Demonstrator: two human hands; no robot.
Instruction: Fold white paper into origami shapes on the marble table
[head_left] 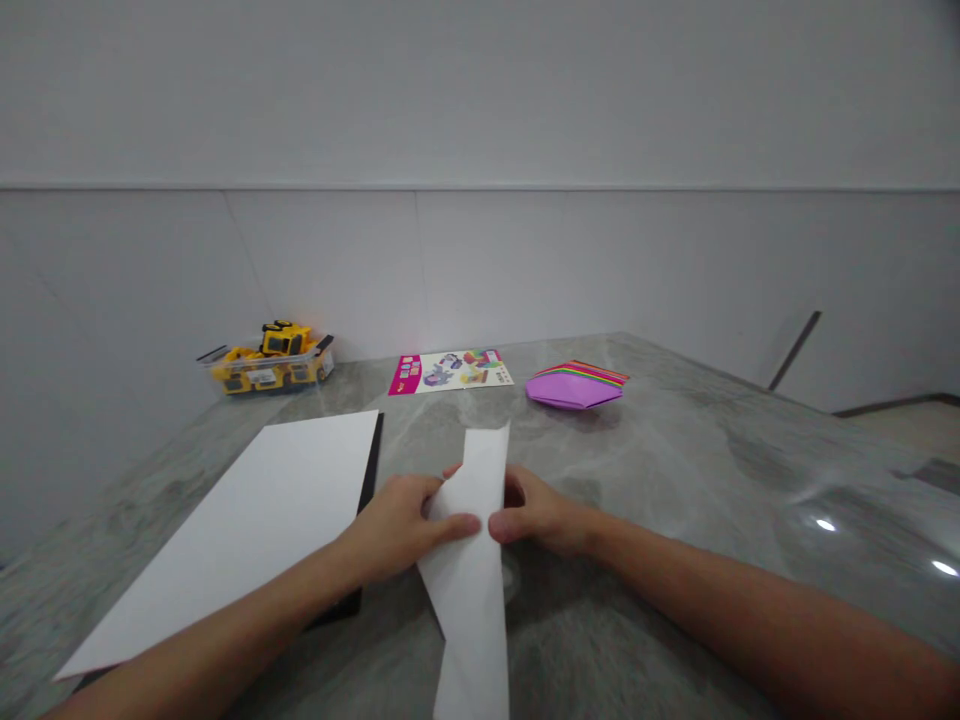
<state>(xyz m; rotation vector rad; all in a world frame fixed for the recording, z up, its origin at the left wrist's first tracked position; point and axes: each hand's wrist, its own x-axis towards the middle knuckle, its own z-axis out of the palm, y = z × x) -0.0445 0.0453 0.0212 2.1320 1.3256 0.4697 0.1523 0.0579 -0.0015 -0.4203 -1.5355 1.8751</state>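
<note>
A folded sheet of white paper (474, 590) stands in front of me, held above the grey table. My left hand (409, 520) grips its left side, thumb lying on the near face and fingers behind. On the right edge, my right hand (540, 510) pinches the paper between thumb and fingers. The two thumbs are close together, pointing at each other. The paper is long and narrow, with a slanted flap at the left and a short strip sticking up at the top. Most fingertips are hidden behind it.
To the left lies a stack of white paper (247, 520) on something black. Farther back are a clear plastic box (262, 378) with yellow toy vehicles (285, 340), a printed colourful booklet (450, 371) and a purple folded-paper piece (574, 388) with rainbow stripes. A wall closes off the grey marbled table (690, 480).
</note>
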